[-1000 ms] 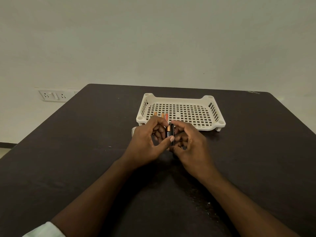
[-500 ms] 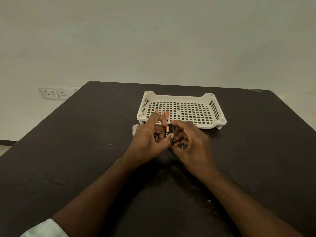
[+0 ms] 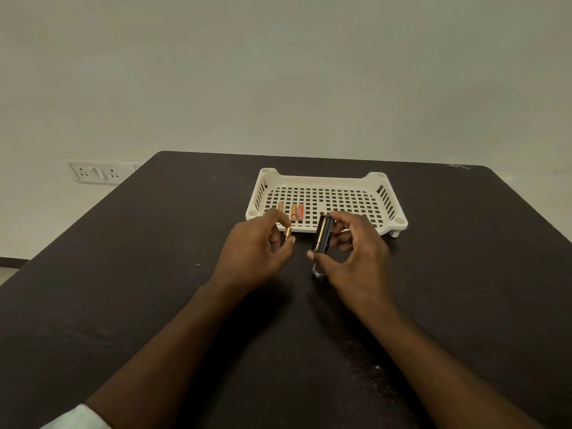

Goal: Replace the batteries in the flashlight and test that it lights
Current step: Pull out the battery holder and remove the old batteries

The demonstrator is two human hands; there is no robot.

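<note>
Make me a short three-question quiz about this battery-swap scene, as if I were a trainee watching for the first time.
1. True or false: the left hand pinches a single battery.
2. Which hand grips the black battery holder? A) left B) right C) neither
3. Fill in: how many loose batteries lie in the cream perforated tray? ____

Key:
1. True. The copper-topped battery sits between the thumb and fingers, apart from the holder.
2. B. The right hand holds it by its ends, between thumb and fingertips, above the dark table.
3. Three: they lie side by side near the tray's front left corner.
</note>
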